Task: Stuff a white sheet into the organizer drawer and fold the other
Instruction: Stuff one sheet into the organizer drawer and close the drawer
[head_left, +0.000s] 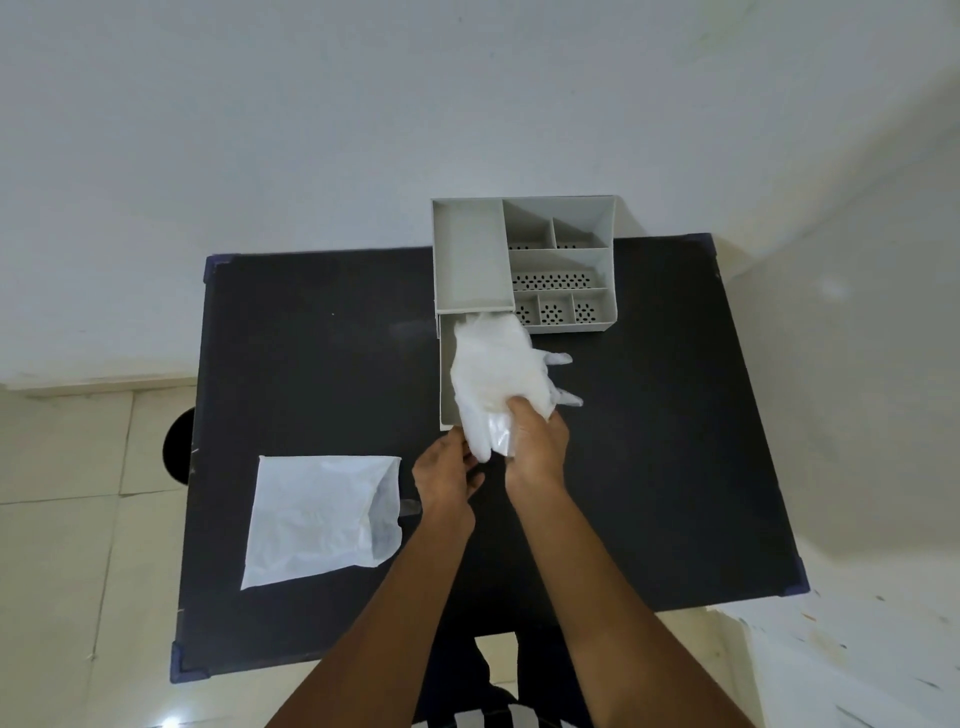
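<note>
Both hands: right hand (535, 441) clutching crumpled sheet (493, 369) over drawer (447, 384); left hand (447, 473) pinching it.

Right hand (535, 441) clenched, left hand (447, 478) loosely curled beside it.

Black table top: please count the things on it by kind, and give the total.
Thin white plastic sheets: 2, one crumpled, one flat
Grey plastic compartment organizer with open drawer: 1
Total: 3
</note>
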